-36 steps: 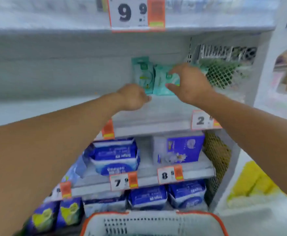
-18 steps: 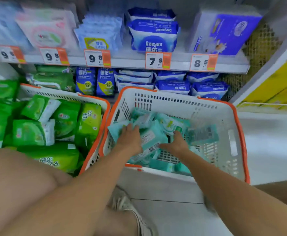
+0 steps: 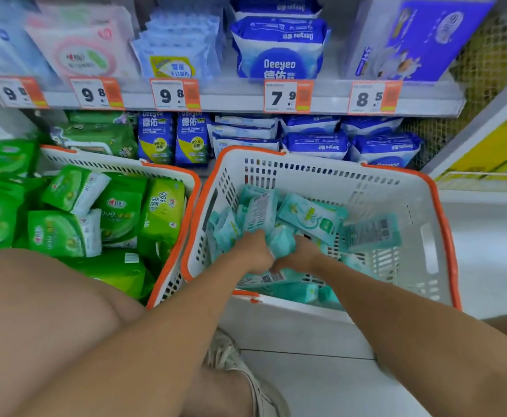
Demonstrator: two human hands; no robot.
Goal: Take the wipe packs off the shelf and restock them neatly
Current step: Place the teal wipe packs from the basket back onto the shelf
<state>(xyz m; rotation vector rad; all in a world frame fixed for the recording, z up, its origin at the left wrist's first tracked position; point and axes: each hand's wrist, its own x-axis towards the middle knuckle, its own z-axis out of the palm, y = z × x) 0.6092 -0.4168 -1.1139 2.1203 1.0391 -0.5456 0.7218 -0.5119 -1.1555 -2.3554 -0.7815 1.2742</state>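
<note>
Several small teal wipe packs [image 3: 309, 218] lie loose in a white basket with an orange rim [image 3: 426, 254] on the floor. Both my hands are down inside it, close together. My left hand [image 3: 253, 251] is closed around a bunch of teal packs at the left of the pile. Beside it, my right hand [image 3: 299, 257] grips teal packs too, with one pale pack [image 3: 281, 242] squeezed between the two hands. More packs lie under my wrists, partly hidden.
A second orange-rimmed basket [image 3: 168, 173] on the left holds green wipe packs [image 3: 120, 212]. Shelves behind carry blue and white Deeyeo packs [image 3: 279, 52], a purple box [image 3: 420, 40] and price tags [image 3: 287, 96]. My knee and shoe fill the lower foreground.
A second ago my hands were up at teal packs on a higher shelf. Since then they came down into the basket, and now they have drawn closer together around the packs.
</note>
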